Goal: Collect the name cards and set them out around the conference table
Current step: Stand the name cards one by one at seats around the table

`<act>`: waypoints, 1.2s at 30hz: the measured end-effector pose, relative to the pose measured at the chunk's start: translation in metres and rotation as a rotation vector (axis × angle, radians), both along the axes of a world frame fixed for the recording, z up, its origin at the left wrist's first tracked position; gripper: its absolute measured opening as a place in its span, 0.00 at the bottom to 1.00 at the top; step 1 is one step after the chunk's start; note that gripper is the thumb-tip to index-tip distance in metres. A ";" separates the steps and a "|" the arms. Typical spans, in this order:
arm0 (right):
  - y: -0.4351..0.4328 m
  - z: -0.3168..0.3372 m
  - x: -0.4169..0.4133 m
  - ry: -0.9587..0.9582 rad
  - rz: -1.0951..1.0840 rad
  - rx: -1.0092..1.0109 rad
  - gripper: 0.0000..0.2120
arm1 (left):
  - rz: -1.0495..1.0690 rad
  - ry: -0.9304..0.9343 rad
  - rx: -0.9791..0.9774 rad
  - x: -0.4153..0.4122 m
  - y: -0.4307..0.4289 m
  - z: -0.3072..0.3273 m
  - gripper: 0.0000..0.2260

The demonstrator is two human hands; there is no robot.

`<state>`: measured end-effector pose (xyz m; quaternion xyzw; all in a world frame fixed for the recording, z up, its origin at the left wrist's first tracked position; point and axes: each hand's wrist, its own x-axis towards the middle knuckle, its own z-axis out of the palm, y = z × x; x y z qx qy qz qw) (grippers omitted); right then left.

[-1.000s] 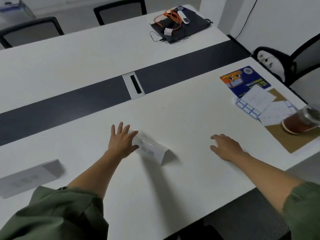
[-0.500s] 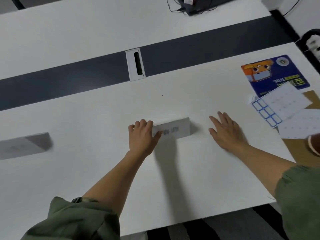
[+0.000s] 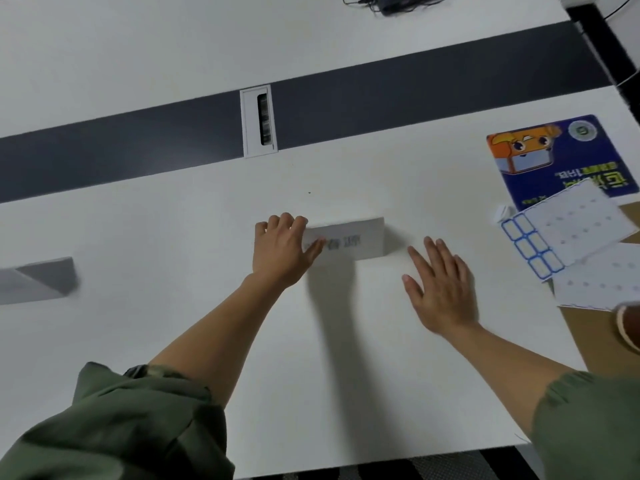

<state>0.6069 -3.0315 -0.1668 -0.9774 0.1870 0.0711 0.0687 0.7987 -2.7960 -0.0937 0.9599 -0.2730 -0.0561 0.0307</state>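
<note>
Clutter lies right: blue mat [image 3: 540,150], label sheets [image 3: 571,233]. Left hand [image 3: 280,251] grips name card [image 3: 356,240] mid-table; right hand [image 3: 440,289] rests flat, fingers straight, beside it. Second name card [image 3: 38,278] stands far left on white table [image 3: 173,220].

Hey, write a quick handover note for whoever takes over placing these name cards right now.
Left hand: grips the left end of the name card, which stands on the table.
Right hand: flat on the table, right of that card, apart from it.
Second name card: stands at the far left.
Done: two cards set on this side.
Left: let go, place any others.
</note>
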 end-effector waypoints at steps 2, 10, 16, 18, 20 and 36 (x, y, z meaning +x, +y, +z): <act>0.000 0.000 0.000 -0.007 -0.001 0.000 0.28 | 0.008 -0.004 -0.004 0.006 -0.006 0.000 0.24; -0.002 -0.004 0.000 -0.008 0.002 -0.021 0.28 | 0.050 0.013 -0.020 0.014 -0.014 0.005 0.26; 0.005 0.009 0.004 0.079 0.016 -0.048 0.28 | 0.173 0.006 -0.201 -0.018 0.028 0.037 0.22; 0.013 0.024 0.012 0.163 -0.011 -0.026 0.27 | 0.233 0.090 -0.213 -0.038 0.058 0.049 0.19; 0.018 0.036 0.023 0.241 -0.028 0.014 0.24 | 0.278 0.176 -0.175 -0.052 0.080 0.053 0.17; 0.395 0.196 0.025 -0.049 0.762 0.228 0.18 | 0.791 0.054 -0.119 -0.257 0.415 0.174 0.16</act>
